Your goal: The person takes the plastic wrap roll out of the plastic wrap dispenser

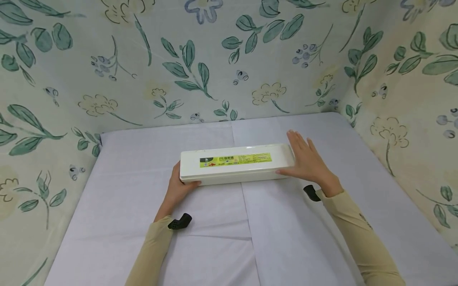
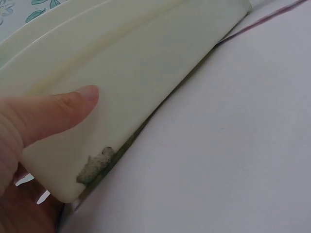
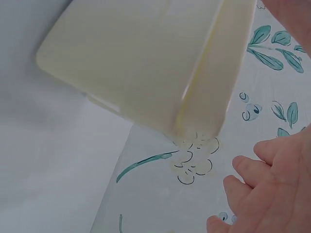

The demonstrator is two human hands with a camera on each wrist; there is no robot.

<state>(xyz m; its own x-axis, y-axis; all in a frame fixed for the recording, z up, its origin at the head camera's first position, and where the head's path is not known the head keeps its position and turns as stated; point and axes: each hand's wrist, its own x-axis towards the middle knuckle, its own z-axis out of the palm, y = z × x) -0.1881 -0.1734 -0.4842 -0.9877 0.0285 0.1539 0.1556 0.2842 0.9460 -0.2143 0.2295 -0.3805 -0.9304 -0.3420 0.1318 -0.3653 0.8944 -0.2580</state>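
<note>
A long white cling film box [image 1: 236,174] with a yellow-green label [image 1: 236,159] lies across the table in the head view. My left hand [image 1: 178,190] grips its left end. In the left wrist view, that thumb [image 2: 63,109] presses the box's front side and the other fingers go behind its end. A grey rough patch [image 2: 97,165] marks the lower corner there. At the right end is my right hand [image 1: 309,163], fingers straight and spread. The right wrist view shows these fingers [image 3: 250,172] apart from the box end [image 3: 131,68]; whether the thumb touches cannot be told.
A pale cloth [image 1: 200,254] with a seam covers the table. Floral fabric [image 1: 214,59] hangs behind it and along both sides. Black wrist pieces [image 1: 180,221] show at both cuffs of the beige sleeves [image 1: 150,254].
</note>
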